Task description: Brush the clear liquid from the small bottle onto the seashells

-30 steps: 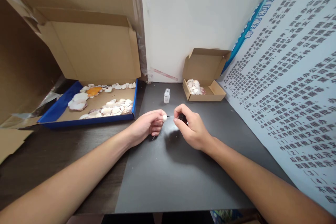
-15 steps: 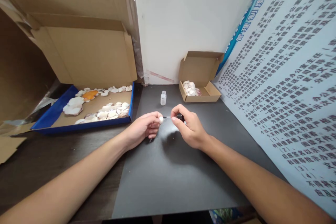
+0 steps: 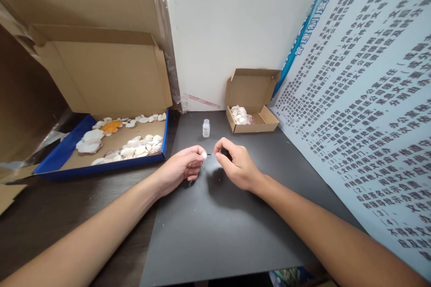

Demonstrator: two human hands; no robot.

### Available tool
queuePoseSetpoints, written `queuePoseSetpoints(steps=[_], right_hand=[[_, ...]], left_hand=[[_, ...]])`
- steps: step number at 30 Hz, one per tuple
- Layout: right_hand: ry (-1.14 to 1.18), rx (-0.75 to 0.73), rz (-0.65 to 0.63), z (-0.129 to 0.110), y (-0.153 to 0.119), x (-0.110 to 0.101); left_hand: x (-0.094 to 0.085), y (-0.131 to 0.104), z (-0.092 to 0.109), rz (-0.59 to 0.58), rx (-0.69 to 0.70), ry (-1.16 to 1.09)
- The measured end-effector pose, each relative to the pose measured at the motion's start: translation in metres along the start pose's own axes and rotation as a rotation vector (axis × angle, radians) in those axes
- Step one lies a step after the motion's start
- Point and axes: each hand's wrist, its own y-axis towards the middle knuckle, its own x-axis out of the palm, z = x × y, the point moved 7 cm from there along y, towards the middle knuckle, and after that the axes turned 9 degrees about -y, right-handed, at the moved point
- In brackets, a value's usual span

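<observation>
A small white shell (image 3: 204, 155) is pinched between the thumb and fingers of my left hand (image 3: 184, 164), over the dark mat. Just to the right, my right hand (image 3: 235, 164) is closed on a thin brush (image 3: 210, 154) with a dark handle, mostly hidden by the fingers. The brush tip points left, close to the shell; whether they touch is too small to tell. Beyond both hands a small uncapped glass bottle (image 3: 206, 129) with a pale label stands upright on the mat.
At the left, an open blue-edged cardboard box (image 3: 111, 161) holds several white shells and an orange one (image 3: 111, 127). A smaller open box (image 3: 256, 128) with shells stands at the back right. A printed sheet (image 3: 353, 112) borders the right side.
The whole view has shifted slightly. My right hand has tilted a little, and less of its dark handle shows. Both hands keep their hold.
</observation>
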Motion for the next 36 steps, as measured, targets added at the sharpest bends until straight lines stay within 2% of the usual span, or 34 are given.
queuePoseSetpoints(steps=[5, 10, 15, 19, 24, 28, 33, 36], right_hand=[[0.039, -0.061, 0.017, -0.0051, -0.0008, -0.0018], [0.000, 0.004, 0.010, -0.0015, -0.0009, 0.0000], [0.050, -0.056, 0.027, -0.0047, -0.0016, -0.0011], [0.016, -0.021, 0.024, -0.0012, -0.0014, -0.0004], [0.058, -0.082, 0.041, -0.0069, -0.0028, -0.0022], [0.014, -0.038, 0.025, -0.0043, -0.0028, -0.0007], [0.052, -0.087, 0.036, -0.0076, -0.0029, -0.0023], [0.007, -0.038, 0.033, -0.0044, -0.0022, -0.0016]], left_hand=[[-0.0001, 0.0005, -0.0014, -0.006, -0.008, -0.003], [0.0010, 0.0002, -0.0012, -0.006, -0.011, -0.044], [0.0018, 0.0000, -0.0001, -0.026, -0.018, -0.106], [0.0012, 0.0002, 0.0003, -0.033, -0.016, -0.149], [0.0021, -0.0002, -0.0007, -0.046, -0.028, -0.222], [0.0033, -0.0009, 0.0001, -0.049, -0.026, -0.245], [0.0033, -0.0016, 0.0006, -0.053, -0.020, -0.243], [0.0030, -0.0015, 0.0012, -0.054, -0.007, -0.236]])
